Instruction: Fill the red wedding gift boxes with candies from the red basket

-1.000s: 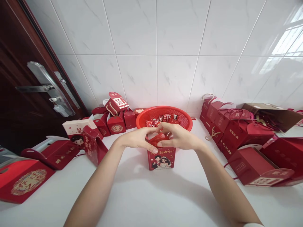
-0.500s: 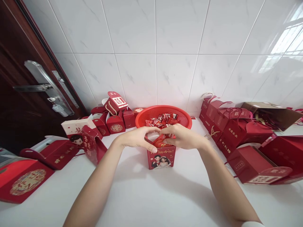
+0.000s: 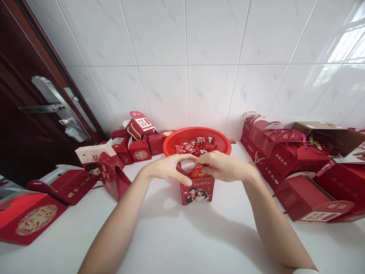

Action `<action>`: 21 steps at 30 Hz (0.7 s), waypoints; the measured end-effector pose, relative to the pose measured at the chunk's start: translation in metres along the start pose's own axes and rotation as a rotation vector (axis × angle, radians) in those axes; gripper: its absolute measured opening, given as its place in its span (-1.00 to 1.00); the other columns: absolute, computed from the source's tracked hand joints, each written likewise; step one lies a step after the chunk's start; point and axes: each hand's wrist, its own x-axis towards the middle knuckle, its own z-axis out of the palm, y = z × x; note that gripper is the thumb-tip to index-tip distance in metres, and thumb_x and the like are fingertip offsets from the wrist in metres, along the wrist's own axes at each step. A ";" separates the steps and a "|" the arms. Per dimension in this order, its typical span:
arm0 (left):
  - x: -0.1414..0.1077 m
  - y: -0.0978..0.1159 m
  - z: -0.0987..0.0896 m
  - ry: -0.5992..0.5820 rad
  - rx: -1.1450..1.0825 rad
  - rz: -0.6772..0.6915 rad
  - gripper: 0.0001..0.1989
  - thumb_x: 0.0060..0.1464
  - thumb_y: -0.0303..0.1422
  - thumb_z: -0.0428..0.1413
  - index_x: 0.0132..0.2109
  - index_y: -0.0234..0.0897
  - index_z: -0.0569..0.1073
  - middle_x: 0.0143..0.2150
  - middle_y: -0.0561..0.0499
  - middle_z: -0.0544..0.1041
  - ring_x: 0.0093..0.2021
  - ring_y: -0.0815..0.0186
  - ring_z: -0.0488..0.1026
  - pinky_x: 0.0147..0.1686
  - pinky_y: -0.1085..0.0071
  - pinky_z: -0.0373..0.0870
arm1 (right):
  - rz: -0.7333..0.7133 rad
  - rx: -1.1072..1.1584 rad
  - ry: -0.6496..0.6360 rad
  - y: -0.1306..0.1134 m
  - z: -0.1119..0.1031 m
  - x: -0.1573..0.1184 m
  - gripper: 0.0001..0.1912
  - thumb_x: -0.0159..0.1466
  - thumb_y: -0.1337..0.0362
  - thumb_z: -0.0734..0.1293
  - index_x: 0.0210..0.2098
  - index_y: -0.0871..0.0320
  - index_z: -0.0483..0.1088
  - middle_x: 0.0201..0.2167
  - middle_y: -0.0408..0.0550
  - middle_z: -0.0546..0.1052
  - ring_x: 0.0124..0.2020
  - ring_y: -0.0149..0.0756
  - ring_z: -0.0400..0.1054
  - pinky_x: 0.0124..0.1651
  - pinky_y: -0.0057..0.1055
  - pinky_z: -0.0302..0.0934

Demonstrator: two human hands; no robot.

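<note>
An upright red candy box (image 3: 197, 193) with a cartoon bride and groom stands on the white table, its top open. My left hand (image 3: 170, 167) grips its left side, thumb on the front face and fingers around the back edge. Over the opening, my right hand (image 3: 224, 165) is closed with its fingertips on a shiny red candy packet (image 3: 199, 171) with gold print, which lies partly inside the box. Right behind is a red plastic basket (image 3: 171, 141) with several wrapped candies (image 3: 199, 142); the hands cover its front rim.
Several red gift boxes (image 3: 71, 184) line the left side of the table, some stacked. More red boxes (image 3: 281, 160) stand along the right, with an open brown carton (image 3: 319, 140) behind them. A tiled wall (image 3: 211, 91) closes off the back; a dark door (image 3: 17, 133) is at left.
The candy box has shifted slightly to the right, with both hands still at it. My right hand has moved slightly right, and its fingers have shifted on the packet.
</note>
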 end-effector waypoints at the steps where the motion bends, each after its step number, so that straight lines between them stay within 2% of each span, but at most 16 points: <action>1: 0.000 0.001 0.000 -0.004 -0.001 -0.001 -0.23 -0.18 -0.18 0.40 0.23 -0.05 0.41 -0.08 0.07 0.63 0.12 0.06 0.49 0.09 0.28 0.38 | 0.002 -0.008 -0.004 0.000 -0.001 -0.001 -0.81 0.25 0.57 0.22 -0.32 0.22 0.41 -0.39 -0.06 0.49 -0.43 -0.38 0.28 -0.39 -0.43 -0.03; 8: 0.002 0.002 0.003 -0.023 0.011 -0.024 -0.18 -0.16 -0.17 0.40 0.28 -0.04 0.36 0.13 0.03 0.55 0.21 0.04 0.43 0.18 0.25 0.33 | -0.046 0.056 -0.010 0.004 -0.003 -0.004 -0.75 0.22 0.59 0.21 -0.29 0.20 0.44 -0.32 -0.04 0.52 -0.35 -0.33 0.34 -0.35 -0.43 0.04; 15: 0.005 0.001 0.006 -0.038 -0.001 0.002 -0.13 -0.17 -0.12 0.40 0.32 -0.02 0.33 0.26 0.01 0.46 0.27 0.01 0.37 0.22 0.22 0.30 | -0.076 0.057 -0.056 0.007 -0.006 -0.005 -0.75 0.20 0.58 0.19 -0.32 0.21 0.44 -0.41 -0.09 0.48 -0.43 -0.37 0.26 -0.38 -0.44 0.02; 19: 0.005 -0.001 0.006 -0.053 0.032 0.021 -0.10 -0.15 -0.08 0.39 0.34 -0.01 0.29 0.36 0.02 0.35 0.29 0.03 0.35 0.19 0.28 0.32 | -0.121 0.087 -0.064 0.011 -0.009 -0.006 -0.73 0.19 0.56 0.19 -0.29 0.22 0.48 -0.40 -0.08 0.51 -0.43 -0.38 0.28 -0.35 -0.44 0.08; 21: 0.005 -0.002 0.004 -0.099 0.047 0.025 -0.13 -0.08 -0.05 0.35 0.36 -0.02 0.26 0.39 0.00 0.31 0.28 0.05 0.35 0.14 0.33 0.36 | -0.129 0.104 -0.076 0.012 -0.011 -0.008 -0.71 0.20 0.54 0.19 -0.26 0.21 0.51 -0.37 -0.06 0.54 -0.39 -0.36 0.32 -0.33 -0.43 0.11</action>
